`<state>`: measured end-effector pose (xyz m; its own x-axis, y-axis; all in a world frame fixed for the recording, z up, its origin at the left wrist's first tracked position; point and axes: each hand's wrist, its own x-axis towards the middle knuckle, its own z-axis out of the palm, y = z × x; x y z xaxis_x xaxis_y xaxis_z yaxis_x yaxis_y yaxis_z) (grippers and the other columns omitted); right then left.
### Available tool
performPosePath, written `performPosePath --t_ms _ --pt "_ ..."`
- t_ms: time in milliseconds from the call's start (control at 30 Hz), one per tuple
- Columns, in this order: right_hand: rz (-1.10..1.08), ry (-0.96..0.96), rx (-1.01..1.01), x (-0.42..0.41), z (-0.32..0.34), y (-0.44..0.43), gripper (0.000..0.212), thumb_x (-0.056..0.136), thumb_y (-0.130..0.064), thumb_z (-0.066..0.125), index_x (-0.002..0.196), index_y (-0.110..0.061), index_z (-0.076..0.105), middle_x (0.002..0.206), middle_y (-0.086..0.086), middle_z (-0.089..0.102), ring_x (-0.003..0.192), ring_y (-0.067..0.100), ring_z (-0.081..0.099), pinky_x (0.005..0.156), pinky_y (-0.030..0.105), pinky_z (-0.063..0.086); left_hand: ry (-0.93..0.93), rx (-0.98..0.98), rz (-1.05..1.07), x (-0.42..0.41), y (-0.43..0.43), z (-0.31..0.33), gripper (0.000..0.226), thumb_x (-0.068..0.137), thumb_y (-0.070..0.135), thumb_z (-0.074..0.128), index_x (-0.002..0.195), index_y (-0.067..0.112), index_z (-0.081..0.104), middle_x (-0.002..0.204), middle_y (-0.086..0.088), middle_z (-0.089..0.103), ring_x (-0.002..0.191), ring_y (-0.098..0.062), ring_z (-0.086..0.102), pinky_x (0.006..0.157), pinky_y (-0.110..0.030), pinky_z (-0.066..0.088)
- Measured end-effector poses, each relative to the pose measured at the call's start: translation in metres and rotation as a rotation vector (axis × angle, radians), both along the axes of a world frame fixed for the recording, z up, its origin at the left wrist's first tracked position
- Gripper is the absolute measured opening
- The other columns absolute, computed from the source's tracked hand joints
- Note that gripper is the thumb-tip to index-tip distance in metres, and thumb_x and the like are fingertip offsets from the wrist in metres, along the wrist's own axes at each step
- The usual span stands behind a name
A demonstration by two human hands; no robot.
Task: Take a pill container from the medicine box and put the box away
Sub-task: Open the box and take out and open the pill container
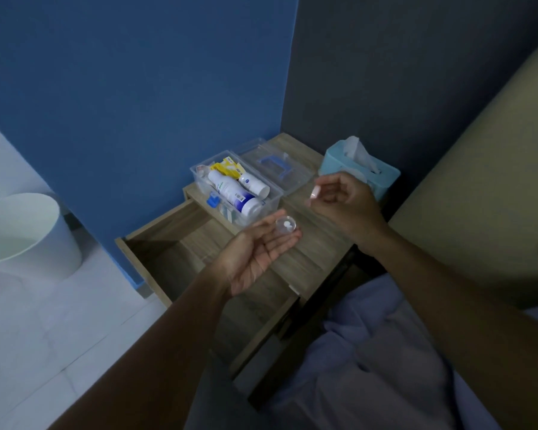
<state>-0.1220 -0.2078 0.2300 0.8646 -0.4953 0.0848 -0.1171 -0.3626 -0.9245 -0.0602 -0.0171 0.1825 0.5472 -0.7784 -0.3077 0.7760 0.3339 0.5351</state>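
The clear medicine box [199, 178] stands uncovered on the wooden nightstand [305, 262], with white bottles and packets inside. Its clear lid [277, 166] with a blue handle lies just right of it. A small round clear pill container [286, 225] with white pills rests on the fingertips of my left hand [258, 252], which is palm up in front of the box. My right hand [345, 203] hovers to the right of the container, its fingers curled, pinching what looks like a small pale cap [313, 193].
The nightstand's drawer [168, 243] is pulled out to the left below the box. A light blue tissue box [359, 169] stands at the back right. A white bin [25, 234] sits on the floor at left. Bedding lies at lower right.
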Motion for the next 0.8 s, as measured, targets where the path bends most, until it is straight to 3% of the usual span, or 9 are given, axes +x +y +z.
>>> performPosePath --t_ms 100,200,333,400,533,600,667,733,800 --pt "-0.053 0.018 0.075 -0.002 -0.040 -0.004 0.033 0.073 -0.010 0.085 0.097 -0.026 0.070 0.084 -0.010 0.073 0.076 -0.006 0.068 0.070 0.009 0.051 -0.084 0.107 0.086 0.012 -0.013 -0.017 0.037 0.095 0.006 0.054 0.132 0.000 0.053 0.107 -0.021 0.071 0.100 -0.030 0.071 0.090 -0.035 0.057" --pt "-0.153 0.055 0.113 -0.002 -0.084 -0.004 0.030 0.074 -0.005 0.083 0.089 -0.028 0.070 0.080 -0.007 0.074 0.071 -0.002 0.068 0.073 0.018 0.052 -0.245 0.219 0.152 0.026 -0.026 -0.038 0.040 0.086 -0.004 0.065 0.126 -0.002 0.058 0.100 -0.011 0.072 0.093 -0.024 0.073 0.082 -0.031 0.059" --pt "-0.288 0.087 0.154 -0.009 -0.133 -0.002 0.017 0.071 -0.021 0.084 0.080 -0.024 0.070 0.077 -0.005 0.079 0.075 0.004 0.075 0.070 0.023 0.056 -0.431 0.397 0.098 0.044 -0.041 -0.066 0.035 0.080 -0.003 0.073 0.113 0.004 0.065 0.109 -0.015 0.067 0.093 -0.027 0.073 0.077 -0.032 0.060" --pt "-0.314 0.099 0.127 -0.011 -0.150 -0.003 0.016 0.069 -0.027 0.083 0.077 -0.024 0.070 0.079 -0.008 0.079 0.078 0.004 0.076 0.071 0.025 0.058 -0.550 0.470 0.056 0.050 -0.051 -0.080 0.036 0.080 0.001 0.073 0.115 0.004 0.065 0.114 -0.013 0.066 0.099 -0.025 0.070 0.074 -0.025 0.059" --pt "-0.290 0.148 0.015 -0.014 -0.173 -0.003 0.020 0.073 -0.024 0.085 0.086 -0.027 0.071 0.082 -0.009 0.078 0.080 0.000 0.074 0.072 0.022 0.059 -1.128 0.708 -0.025 0.056 -0.066 -0.109 0.032 0.088 0.015 0.068 0.119 0.014 0.063 0.118 0.000 0.066 0.102 -0.008 0.064 0.085 -0.022 0.054" --pt "-0.279 0.173 -0.091 -0.017 -0.180 -0.003 0.025 0.074 -0.027 0.084 0.093 -0.034 0.069 0.088 -0.018 0.075 0.086 -0.004 0.070 0.075 0.016 0.056 -1.282 0.757 -0.040 0.058 -0.070 -0.118 0.030 0.091 0.019 0.062 0.121 0.017 0.062 0.119 0.004 0.064 0.101 -0.002 0.058 0.083 -0.011 0.045" --pt "-0.299 0.162 -0.168 -0.019 -0.184 -0.003 0.034 0.076 -0.027 0.083 0.105 -0.036 0.069 0.095 -0.028 0.068 0.097 -0.002 0.067 0.085 0.013 0.052 -1.324 0.776 -0.029 0.058 -0.074 -0.126 0.026 0.093 0.020 0.058 0.119 0.020 0.061 0.118 0.005 0.064 0.098 0.000 0.056 0.079 -0.006 0.040" --pt "-0.312 0.142 -0.237 -0.021 -0.187 -0.002 0.042 0.077 -0.021 0.083 0.116 -0.028 0.069 0.101 -0.032 0.062 0.107 0.007 0.065 0.096 0.018 0.049 -1.351 0.794 -0.028 0.058 -0.078 -0.133 0.027 0.094 0.024 0.056 0.121 0.020 0.059 0.120 0.003 0.064 0.104 -0.007 0.057 0.085 -0.015 0.044" --pt "-0.317 0.157 -0.288 -0.023 -0.189 0.000 0.048 0.078 -0.021 0.083 0.122 -0.022 0.067 0.104 -0.032 0.060 0.114 0.014 0.061 0.103 0.035 0.048 -1.369 0.828 -0.057 0.057 -0.080 -0.139 0.032 0.095 0.029 0.054 0.126 0.020 0.056 0.127 0.000 0.061 0.115 -0.015 0.054 0.095 -0.030 0.045"
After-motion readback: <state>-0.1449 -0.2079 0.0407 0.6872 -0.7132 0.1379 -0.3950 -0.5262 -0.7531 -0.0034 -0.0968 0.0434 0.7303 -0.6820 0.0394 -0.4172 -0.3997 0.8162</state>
